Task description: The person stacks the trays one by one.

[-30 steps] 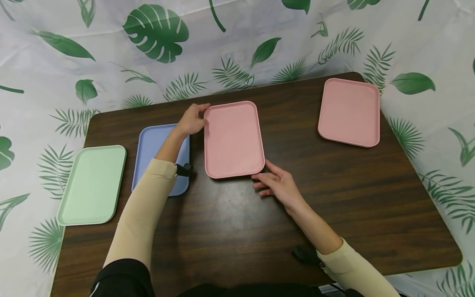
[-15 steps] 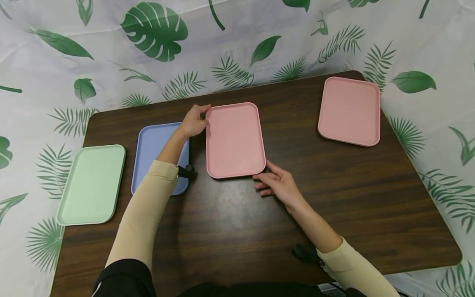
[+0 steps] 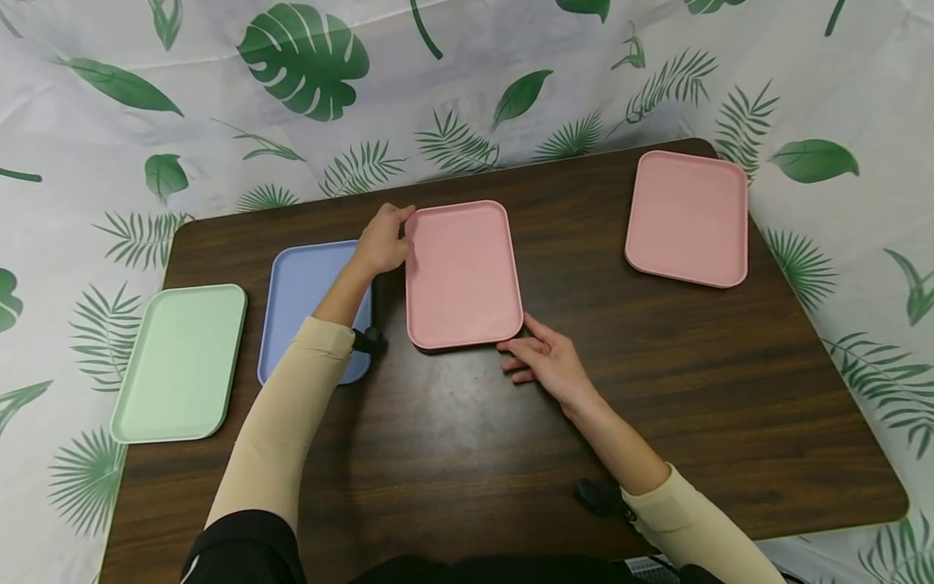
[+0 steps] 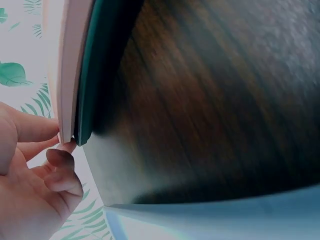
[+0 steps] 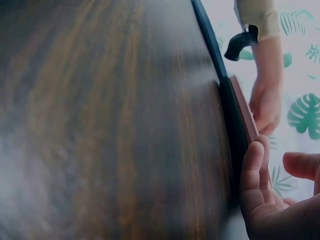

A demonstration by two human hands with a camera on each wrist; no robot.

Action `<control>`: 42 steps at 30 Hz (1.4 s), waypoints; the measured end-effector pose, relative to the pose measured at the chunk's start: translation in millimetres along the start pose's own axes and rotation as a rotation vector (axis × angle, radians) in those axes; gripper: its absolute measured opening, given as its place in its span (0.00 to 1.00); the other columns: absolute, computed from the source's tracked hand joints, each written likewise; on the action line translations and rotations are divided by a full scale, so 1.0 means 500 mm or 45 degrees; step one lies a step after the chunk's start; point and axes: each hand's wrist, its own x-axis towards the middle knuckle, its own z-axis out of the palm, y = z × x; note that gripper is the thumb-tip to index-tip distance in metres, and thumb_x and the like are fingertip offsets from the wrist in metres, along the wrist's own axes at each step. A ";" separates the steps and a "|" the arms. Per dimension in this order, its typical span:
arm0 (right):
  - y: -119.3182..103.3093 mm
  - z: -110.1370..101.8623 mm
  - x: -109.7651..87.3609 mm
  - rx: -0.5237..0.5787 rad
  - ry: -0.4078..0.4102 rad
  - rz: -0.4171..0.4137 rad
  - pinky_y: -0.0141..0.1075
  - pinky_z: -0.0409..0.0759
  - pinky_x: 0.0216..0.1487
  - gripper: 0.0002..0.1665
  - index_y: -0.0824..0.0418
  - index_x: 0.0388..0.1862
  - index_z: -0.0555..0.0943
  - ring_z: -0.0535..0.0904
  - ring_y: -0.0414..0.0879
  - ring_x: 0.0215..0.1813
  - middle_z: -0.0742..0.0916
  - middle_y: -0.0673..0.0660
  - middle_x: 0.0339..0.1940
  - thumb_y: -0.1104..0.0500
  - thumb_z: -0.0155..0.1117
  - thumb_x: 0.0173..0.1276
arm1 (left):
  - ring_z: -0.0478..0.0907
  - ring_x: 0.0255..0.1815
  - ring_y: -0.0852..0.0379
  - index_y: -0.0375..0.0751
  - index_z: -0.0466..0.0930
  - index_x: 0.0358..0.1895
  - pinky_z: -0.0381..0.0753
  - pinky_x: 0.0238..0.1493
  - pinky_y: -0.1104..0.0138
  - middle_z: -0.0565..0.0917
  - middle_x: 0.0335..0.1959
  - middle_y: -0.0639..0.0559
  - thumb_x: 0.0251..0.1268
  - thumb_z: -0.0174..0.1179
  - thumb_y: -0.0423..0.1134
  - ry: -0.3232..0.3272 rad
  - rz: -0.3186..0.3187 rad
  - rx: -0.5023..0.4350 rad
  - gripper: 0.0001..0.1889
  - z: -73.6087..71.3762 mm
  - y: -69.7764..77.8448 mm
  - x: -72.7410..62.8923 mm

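A pink rectangular tray lies in the middle of the head view, and a thin dark edge shows beneath its near rim. In the left wrist view a dark green tray rim lies just under the pink one. My left hand pinches the pink tray's far left corner, its lower fingers curled in the left wrist view. At the near right corner my right hand touches the rim with its fingertips. The right wrist view has the right thumb apart from the tray.
A blue tray, partly behind the left arm, lies left of the middle. Farther left is a green tray, and another pink tray lies near the table's far right corner. A leaf-patterned cloth hangs behind the table.
The pink tray has shifted slightly right with both hands at its corners. A dark edge now shows under its near rim. The left thumb lies closer against the tray's side.
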 end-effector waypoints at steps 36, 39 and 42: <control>-0.006 -0.001 0.007 -0.342 -0.053 -0.041 0.40 0.84 0.36 0.45 0.67 0.79 0.45 0.86 0.52 0.38 0.85 0.67 0.49 0.59 0.59 0.74 | 0.72 0.58 0.41 0.36 0.64 0.73 0.72 0.51 0.49 0.73 0.60 0.35 0.63 0.49 0.31 -0.028 -0.064 0.180 0.31 0.001 0.000 -0.013; -0.007 -0.001 0.005 -0.348 -0.057 -0.042 0.41 0.84 0.36 0.45 0.67 0.79 0.45 0.86 0.52 0.38 0.85 0.67 0.49 0.59 0.59 0.74 | 0.72 0.59 0.41 0.36 0.64 0.73 0.72 0.53 0.48 0.73 0.60 0.35 0.64 0.49 0.31 -0.026 -0.060 0.184 0.31 0.002 -0.003 -0.011; -0.006 -0.001 0.006 -0.348 -0.060 -0.048 0.41 0.84 0.36 0.45 0.66 0.79 0.45 0.86 0.53 0.38 0.85 0.67 0.50 0.59 0.59 0.74 | 0.72 0.59 0.40 0.37 0.64 0.73 0.71 0.53 0.48 0.72 0.61 0.35 0.64 0.49 0.32 -0.023 -0.064 0.182 0.30 0.002 -0.004 -0.012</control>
